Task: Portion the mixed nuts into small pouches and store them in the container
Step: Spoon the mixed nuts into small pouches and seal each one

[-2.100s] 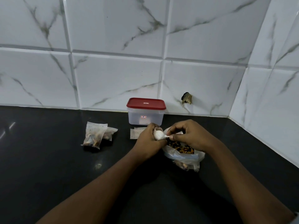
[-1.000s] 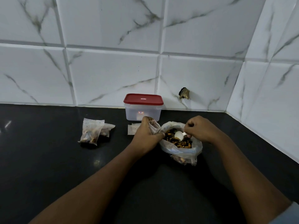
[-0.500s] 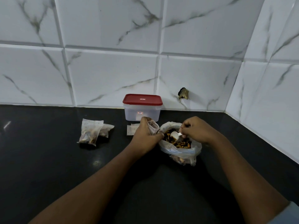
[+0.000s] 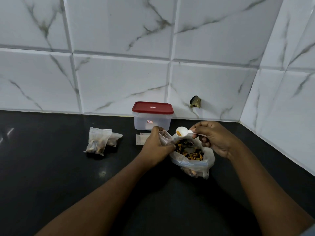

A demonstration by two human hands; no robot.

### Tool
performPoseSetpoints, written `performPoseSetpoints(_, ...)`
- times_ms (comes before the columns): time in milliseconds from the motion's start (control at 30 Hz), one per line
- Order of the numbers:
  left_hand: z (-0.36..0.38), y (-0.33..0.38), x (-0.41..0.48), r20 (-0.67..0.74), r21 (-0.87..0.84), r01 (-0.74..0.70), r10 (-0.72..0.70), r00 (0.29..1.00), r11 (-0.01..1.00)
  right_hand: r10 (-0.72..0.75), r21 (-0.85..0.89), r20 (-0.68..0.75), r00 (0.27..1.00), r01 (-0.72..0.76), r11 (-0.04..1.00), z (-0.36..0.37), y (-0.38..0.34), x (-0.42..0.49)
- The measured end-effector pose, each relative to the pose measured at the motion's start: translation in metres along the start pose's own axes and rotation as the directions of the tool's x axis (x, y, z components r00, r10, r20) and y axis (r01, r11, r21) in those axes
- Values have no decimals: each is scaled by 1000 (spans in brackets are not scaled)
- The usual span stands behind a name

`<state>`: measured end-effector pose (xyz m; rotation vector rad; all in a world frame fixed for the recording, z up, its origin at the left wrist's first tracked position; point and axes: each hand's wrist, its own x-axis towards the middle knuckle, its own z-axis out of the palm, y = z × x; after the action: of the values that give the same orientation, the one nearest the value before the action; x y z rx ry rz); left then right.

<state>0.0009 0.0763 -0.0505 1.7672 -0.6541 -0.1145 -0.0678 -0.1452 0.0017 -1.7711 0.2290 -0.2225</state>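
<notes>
On the countertop (image 4: 51,176), the lidded container (image 4: 152,122) stands at the back against the tiled wall (image 4: 119,74), just behind the left hand's fingers (image 4: 156,132). Those fingers hold a small pouch (image 4: 165,137) at the left edge of the open bag of mixed nuts (image 4: 192,157), which sits below and between both hands. The spoon (image 4: 183,132), pinched in the right hand's fingertips (image 4: 196,131), hangs above the bag, right of the pouch. Empty pouches (image 4: 140,139) lie flat just left of the left fingers; two filled pouches (image 4: 102,141) lie farther left, one overlapping the other.

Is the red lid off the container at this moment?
No, the red lid sits closed on the container by the wall.
</notes>
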Motion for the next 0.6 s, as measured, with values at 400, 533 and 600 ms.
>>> performPoseSetpoints(400, 2, 1, -3, -36, -27, -36, 35, 999, 999, -319, -448, 247, 915, 400, 800, 33, -7, -14)
performPoseSetpoints(533, 1, 1, -3, -34, -71, -13, 11, 999, 997, -393, -435, 177, 902, 430, 791, 32, -12, -16)
performPoseSetpoints(600, 1, 2, -3, -21, -71, 7, -8, 1000, 997, -439, -413, 36, 898, 413, 812, 20, -15, -15)
